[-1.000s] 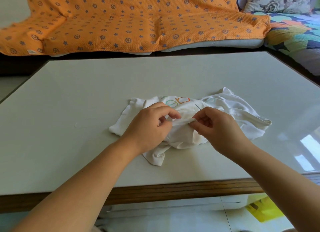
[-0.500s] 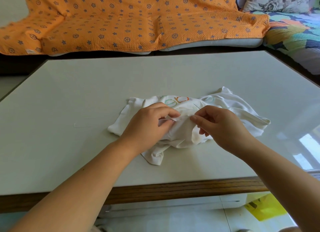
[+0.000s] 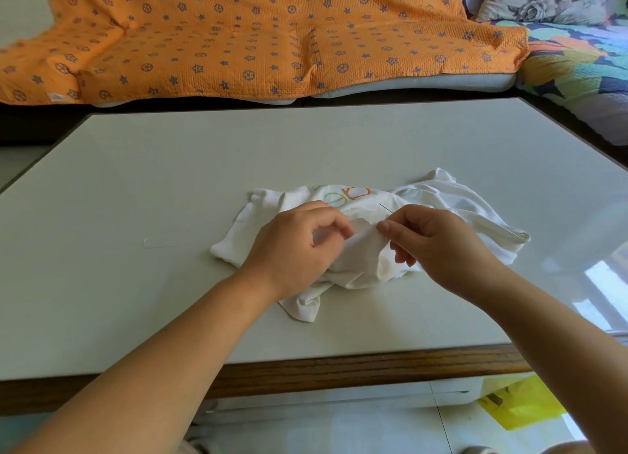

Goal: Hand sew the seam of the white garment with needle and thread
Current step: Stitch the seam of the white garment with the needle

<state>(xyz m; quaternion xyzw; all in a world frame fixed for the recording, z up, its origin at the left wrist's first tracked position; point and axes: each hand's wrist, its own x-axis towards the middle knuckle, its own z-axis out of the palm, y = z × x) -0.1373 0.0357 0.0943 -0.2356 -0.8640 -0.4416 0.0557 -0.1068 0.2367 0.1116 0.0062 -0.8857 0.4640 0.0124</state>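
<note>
The white garment [image 3: 458, 202] lies bunched mid-tabletop [image 3: 170, 165]. The left hand [image 3: 295, 250] grips a raised fold, and the right hand [image 3: 438, 246] pinches the needle [image 3: 385, 207] there. Stitching appears under way; the length of seam completed cannot be determined.

From my feed, the counter [image 3: 136, 182] fills most of the view: a wide, pale grey-white top with a glossy finish and a dark wooden edge [image 3: 339, 365] along the near side. On its right part the surface catches a bright reflection [image 3: 605, 283] of a window. A white garment [image 3: 458, 209] lies crumpled right of the middle, bunched into folds, with one corner trailing toward the near edge. A print [image 3: 346, 195] of coloured rings shows on its far side. Well to the left of it, a faint loop of pale thread [image 3: 158, 243] lies on the bare top, apart from the cloth.
</note>
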